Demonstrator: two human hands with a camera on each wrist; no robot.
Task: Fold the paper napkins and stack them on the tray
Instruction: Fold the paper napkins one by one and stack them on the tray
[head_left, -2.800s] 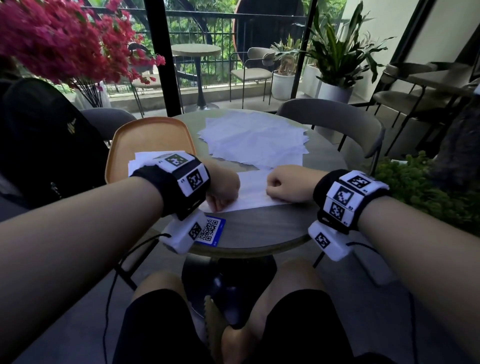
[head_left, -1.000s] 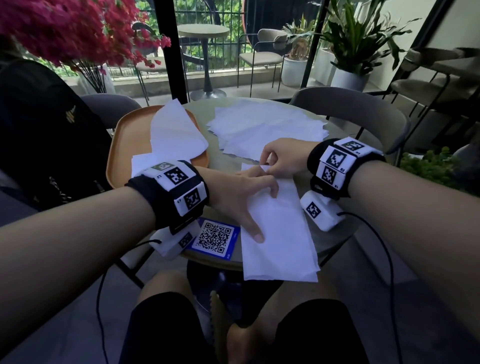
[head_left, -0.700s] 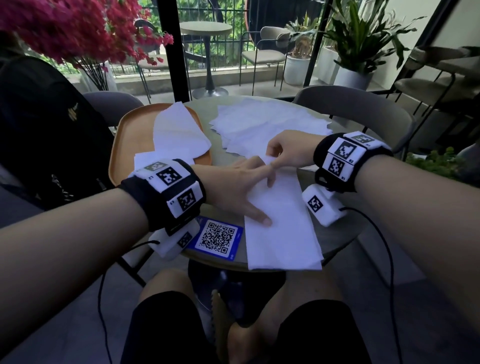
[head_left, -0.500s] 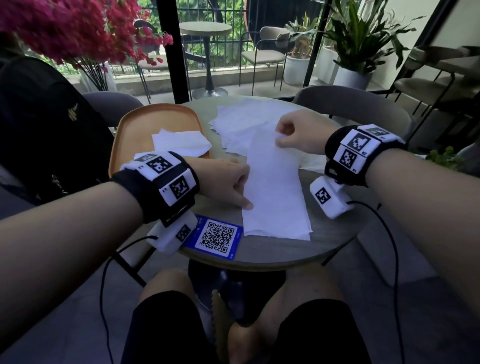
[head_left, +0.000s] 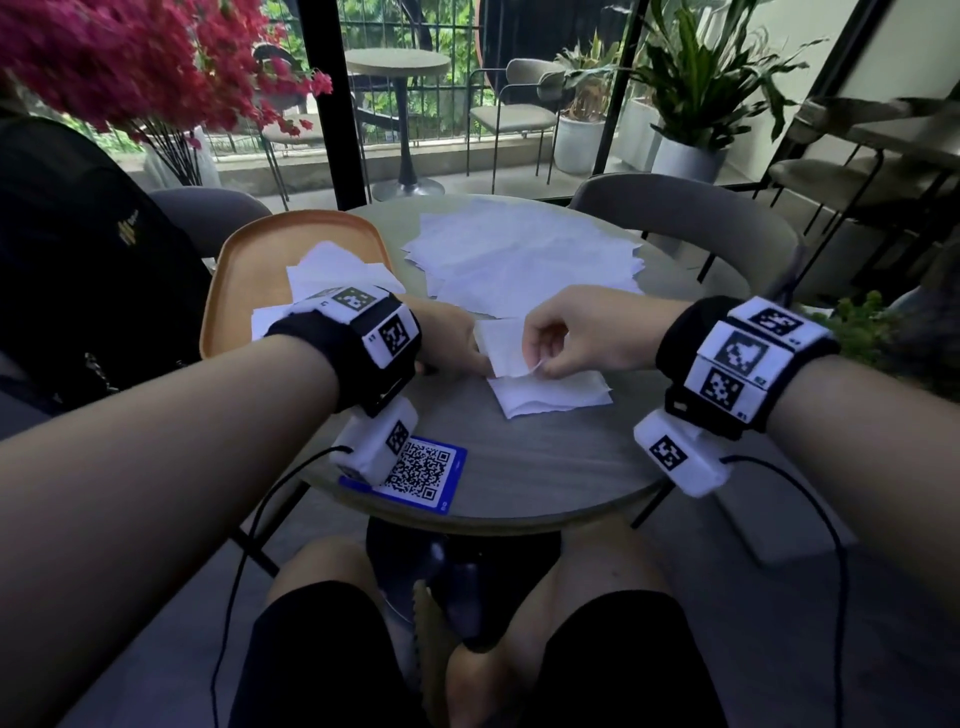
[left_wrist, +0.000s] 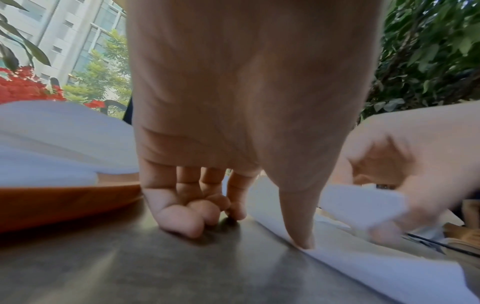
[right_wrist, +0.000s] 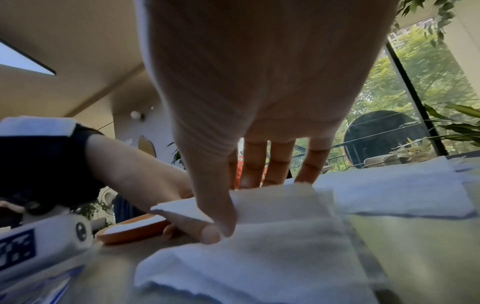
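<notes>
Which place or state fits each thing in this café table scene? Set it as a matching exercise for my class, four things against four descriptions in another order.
Things:
1. tray
2. code card
3. loose napkins
4. right hand

Descriptions:
a. blue-edged, at the table's near rim
b. spread unfolded at the far side of the table
c. orange, holding folded napkins
d. pinching a napkin being folded

Pairs: 1-c, 2-a, 3-b, 4-d
</notes>
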